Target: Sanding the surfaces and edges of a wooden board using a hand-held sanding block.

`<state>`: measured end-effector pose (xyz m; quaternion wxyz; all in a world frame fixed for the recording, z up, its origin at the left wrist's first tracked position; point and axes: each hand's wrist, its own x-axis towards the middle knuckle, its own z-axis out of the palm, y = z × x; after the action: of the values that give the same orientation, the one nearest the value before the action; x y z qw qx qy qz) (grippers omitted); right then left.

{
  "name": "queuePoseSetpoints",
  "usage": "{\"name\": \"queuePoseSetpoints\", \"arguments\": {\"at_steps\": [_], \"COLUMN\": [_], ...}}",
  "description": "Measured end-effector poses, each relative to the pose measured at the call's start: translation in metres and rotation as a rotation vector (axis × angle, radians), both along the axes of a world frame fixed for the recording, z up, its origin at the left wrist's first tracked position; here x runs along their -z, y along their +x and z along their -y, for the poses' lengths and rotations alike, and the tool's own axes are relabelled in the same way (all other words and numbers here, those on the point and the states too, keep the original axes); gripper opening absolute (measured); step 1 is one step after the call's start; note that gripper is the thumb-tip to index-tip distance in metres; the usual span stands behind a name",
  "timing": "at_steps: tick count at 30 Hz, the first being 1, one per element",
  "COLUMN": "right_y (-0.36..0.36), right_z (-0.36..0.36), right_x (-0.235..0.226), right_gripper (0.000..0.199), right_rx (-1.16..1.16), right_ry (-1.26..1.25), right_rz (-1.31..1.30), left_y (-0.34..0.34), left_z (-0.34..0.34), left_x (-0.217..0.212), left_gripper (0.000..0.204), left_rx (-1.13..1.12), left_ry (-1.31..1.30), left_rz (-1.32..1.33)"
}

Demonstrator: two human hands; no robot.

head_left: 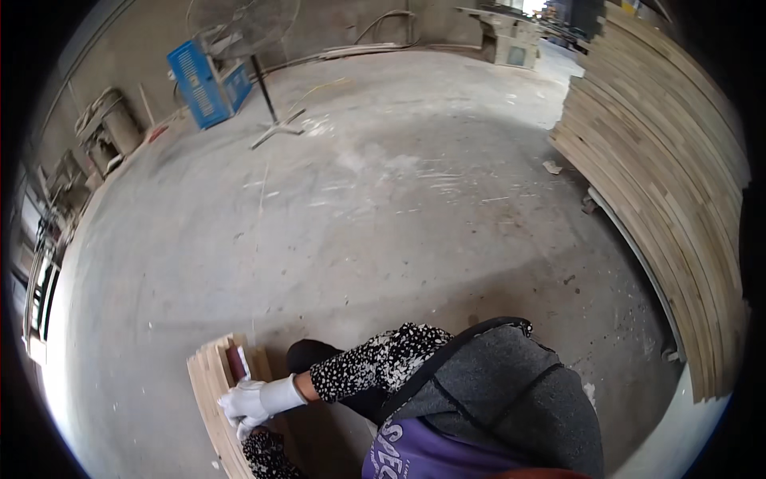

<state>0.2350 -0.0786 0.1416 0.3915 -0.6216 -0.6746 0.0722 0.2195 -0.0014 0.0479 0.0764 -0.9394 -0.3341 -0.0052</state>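
Pressing a dark red sanding block [238, 361] onto the stack of wooden boards [214, 391], your right hand [243, 401] has its gloved fingers curled around it. Those boards run lengthwise beneath the fingers, away toward the floor [383, 207]. Your left hand [257, 447] sits just below; its fingers are hidden, so I cannot tell their state.

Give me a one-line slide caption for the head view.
A white-gloved hand holds a reddish-brown block against stacked pale wooden boards on a dusty grey concrete floor.

No packages, signs or screens visible. Only label-like item: pale rectangular plate on the front of the blue box-shaped cabinet [201, 83], far left by the wall, next to the pedestal fan [254, 48]. Too small to make out more. Light printed lettering on purple garment [415, 457], near bottom centre.
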Motion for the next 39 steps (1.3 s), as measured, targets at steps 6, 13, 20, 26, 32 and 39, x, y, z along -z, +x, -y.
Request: {"name": "queuePoseSetpoints", "arguments": {"at_steps": [6,13,20,26,32,39], "right_y": [-0.003,-0.016,-0.039,-0.036,-0.048,-0.046], "right_z": [-0.028,0.008,0.045,0.042,0.054,0.060], "right_x": [0.055,0.046,0.021,0.020,0.019,0.006], "right_gripper": [0.032,0.039,0.044,0.020,0.014,0.016], "right_rx": [0.079,0.023,0.008,0.017,-0.415,-0.598], "right_ry": [-0.292,-0.118,0.003,0.133,-0.118,-0.292], "right_rz": [0.256,-0.279,-0.673,-0.519,-0.530,-1.136], "left_y": [0.007,-0.011,-0.021,-0.052,-0.078,-0.118], "left_z": [-0.033,0.012,0.019,0.005,-0.011,-0.007], "left_x": [0.062,-0.005,-0.104,-0.093,-0.072,-0.096], "left_gripper": [0.053,0.066,0.073,0.079,0.096,0.081], "left_rx": [-0.380,0.279,0.328,0.203,0.100,0.087], "left_ry": [-0.042,-0.201,-0.925,-1.451,-2.001,-1.722], "left_rz": [-0.313,-0.456,0.733,1.485,1.899,2.023]}}
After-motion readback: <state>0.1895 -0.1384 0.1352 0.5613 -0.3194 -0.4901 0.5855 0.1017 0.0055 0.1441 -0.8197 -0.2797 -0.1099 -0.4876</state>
